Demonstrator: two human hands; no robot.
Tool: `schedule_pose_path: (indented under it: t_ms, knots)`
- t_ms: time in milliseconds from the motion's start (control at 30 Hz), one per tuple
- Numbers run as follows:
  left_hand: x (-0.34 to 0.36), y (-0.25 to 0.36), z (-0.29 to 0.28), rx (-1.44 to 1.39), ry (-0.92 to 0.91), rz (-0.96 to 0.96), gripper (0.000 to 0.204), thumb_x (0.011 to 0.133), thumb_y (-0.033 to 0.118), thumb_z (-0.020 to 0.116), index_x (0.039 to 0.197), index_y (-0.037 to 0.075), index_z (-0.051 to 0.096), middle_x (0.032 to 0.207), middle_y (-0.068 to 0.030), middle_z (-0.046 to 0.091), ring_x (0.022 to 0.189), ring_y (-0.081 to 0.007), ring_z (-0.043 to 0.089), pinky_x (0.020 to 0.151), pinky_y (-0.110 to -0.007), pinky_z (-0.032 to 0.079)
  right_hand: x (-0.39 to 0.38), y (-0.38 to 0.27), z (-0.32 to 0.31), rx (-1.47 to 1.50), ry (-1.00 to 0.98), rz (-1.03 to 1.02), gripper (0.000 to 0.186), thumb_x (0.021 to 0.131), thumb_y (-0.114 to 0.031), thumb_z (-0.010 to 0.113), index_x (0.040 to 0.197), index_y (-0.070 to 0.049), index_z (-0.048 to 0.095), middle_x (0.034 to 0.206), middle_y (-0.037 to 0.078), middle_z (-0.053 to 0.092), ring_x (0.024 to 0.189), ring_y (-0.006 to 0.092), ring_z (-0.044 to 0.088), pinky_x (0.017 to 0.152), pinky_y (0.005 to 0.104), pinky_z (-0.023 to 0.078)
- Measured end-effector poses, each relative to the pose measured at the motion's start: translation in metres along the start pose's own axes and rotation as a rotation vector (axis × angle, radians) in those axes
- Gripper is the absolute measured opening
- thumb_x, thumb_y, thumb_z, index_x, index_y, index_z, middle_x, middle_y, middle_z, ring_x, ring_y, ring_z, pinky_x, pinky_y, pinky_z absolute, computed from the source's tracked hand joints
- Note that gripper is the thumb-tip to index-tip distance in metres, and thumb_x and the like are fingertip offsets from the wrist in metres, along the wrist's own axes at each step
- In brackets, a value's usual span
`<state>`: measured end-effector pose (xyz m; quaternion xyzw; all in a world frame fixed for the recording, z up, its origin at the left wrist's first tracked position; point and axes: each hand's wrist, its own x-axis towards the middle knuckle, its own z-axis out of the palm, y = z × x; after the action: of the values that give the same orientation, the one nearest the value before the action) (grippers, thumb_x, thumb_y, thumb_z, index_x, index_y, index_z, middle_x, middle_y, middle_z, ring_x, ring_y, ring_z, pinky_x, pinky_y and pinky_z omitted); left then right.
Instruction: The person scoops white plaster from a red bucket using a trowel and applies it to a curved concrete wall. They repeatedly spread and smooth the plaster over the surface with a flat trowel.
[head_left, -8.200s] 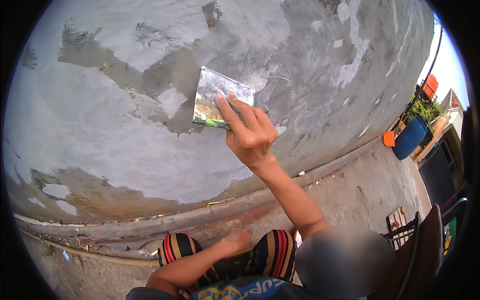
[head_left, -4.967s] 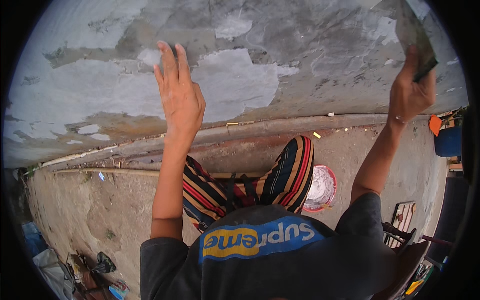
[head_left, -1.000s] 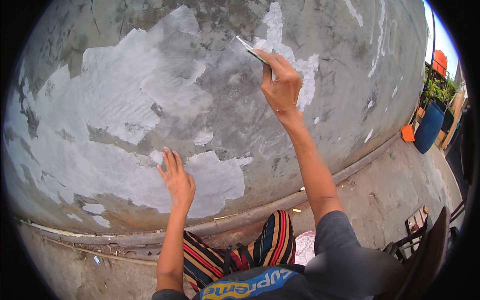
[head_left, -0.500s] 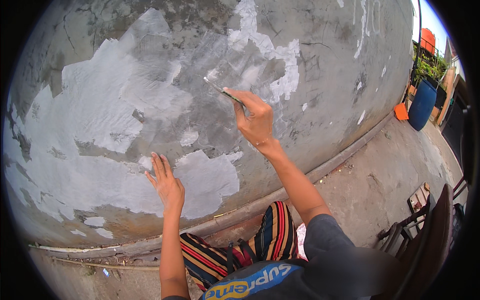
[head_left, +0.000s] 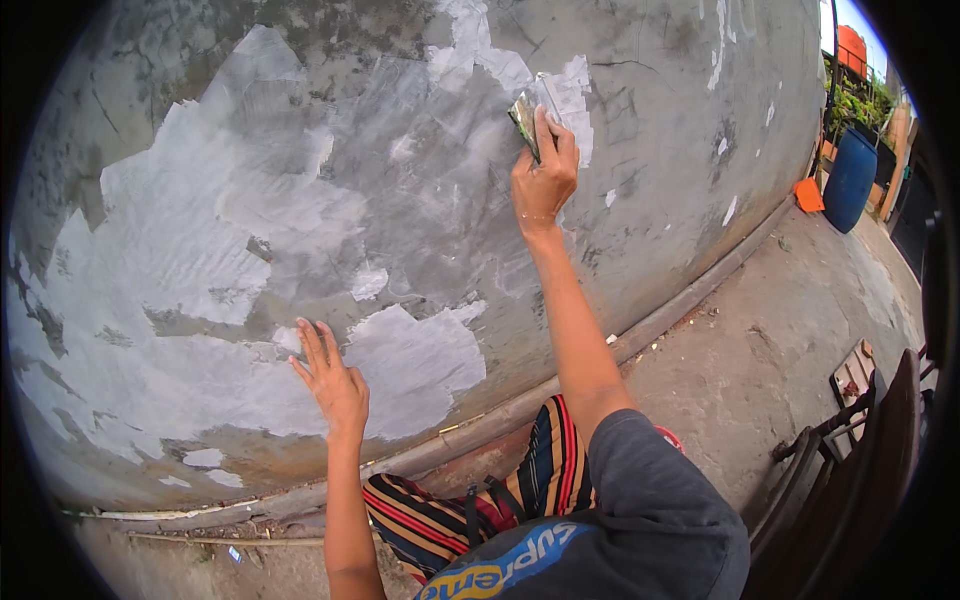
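My right hand grips a flat putty scraper with a thin, wide blade and a patterned green edge. The scraper is up against the grey wall, over a white putty patch at the upper middle. My fingers hide part of the blade. Lower and to the left, my left hand lies against the wall with its fingers stretched out and holds nothing. White smears mark its fingertips. Around it spreads a large area of white putty with rough edges.
A concrete ledge runs along the wall's foot. At the far right stand a blue barrel and an orange piece. Dark wooden furniture is close on my right, beside a stained board.
My right hand has moved up and to the right with the scraper, which now shows its flat side instead of its edge. My left hand stays in nearly the same place.
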<state>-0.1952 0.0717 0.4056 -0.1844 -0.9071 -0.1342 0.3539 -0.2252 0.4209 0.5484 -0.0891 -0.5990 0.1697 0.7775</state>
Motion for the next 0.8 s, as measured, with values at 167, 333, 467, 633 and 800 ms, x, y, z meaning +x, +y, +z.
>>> schedule_pose_path:
  t_ms: [167,333,467,633,800]
  knots:
    - [0.0,0.006,0.007,-0.048,0.068,-0.002,0.084,0.074,-0.004,0.052,0.153,-0.001,0.023,0.162,-0.0207,0.01,0.149,-0.0372,0.013,0.117,-0.059,0.008,-0.058,-0.056,-0.009,0.162,-0.168,-0.042,0.063,0.069,0.012,0.062,0.128,-0.011,0.064,0.12,0.009,0.062,0.105,0.0312,0.061,0.084,0.0388,0.052]
    - [0.002,0.0,-0.002,0.025,0.022,0.016,0.084,0.074,-0.004,0.052,0.153,0.0,0.022,0.162,-0.0214,0.011,0.149,-0.037,0.014,0.117,-0.059,0.007,-0.047,-0.047,-0.052,0.405,-0.379,-0.001,0.053,0.073,0.011,0.062,0.122,-0.011,0.067,0.108,0.01,0.067,0.099,0.0295,0.064,0.082,0.0375,0.053]
    - [0.001,-0.002,0.002,0.018,0.031,0.04,0.085,0.074,-0.004,0.052,0.153,0.0,0.022,0.162,-0.0214,0.01,0.15,-0.0369,0.013,0.117,-0.059,0.007,0.035,0.014,-0.061,0.153,-0.095,0.314,0.024,0.088,-0.005,0.062,0.111,-0.006,0.07,0.096,0.012,0.069,0.083,0.0326,0.066,0.075,0.0365,0.051]
    - [0.0,0.005,0.005,-0.011,0.036,-0.003,0.087,0.073,-0.003,0.054,0.154,0.001,0.02,0.162,-0.0218,0.009,0.15,-0.0374,0.013,0.116,-0.06,0.008,0.061,0.049,-0.044,0.067,-0.057,0.15,0.025,0.086,-0.004,0.063,0.11,-0.008,0.071,0.094,0.01,0.07,0.08,0.0316,0.066,0.072,0.0364,0.051]
    - [0.0,0.006,0.007,0.006,0.051,0.002,0.086,0.073,-0.004,0.053,0.153,-0.002,0.021,0.162,-0.0227,0.008,0.149,-0.0384,0.012,0.116,-0.06,0.008,0.004,0.007,-0.031,0.117,-0.091,0.029,0.045,0.075,0.006,0.063,0.115,-0.014,0.071,0.102,0.007,0.07,0.086,0.0263,0.067,0.073,0.0345,0.052]
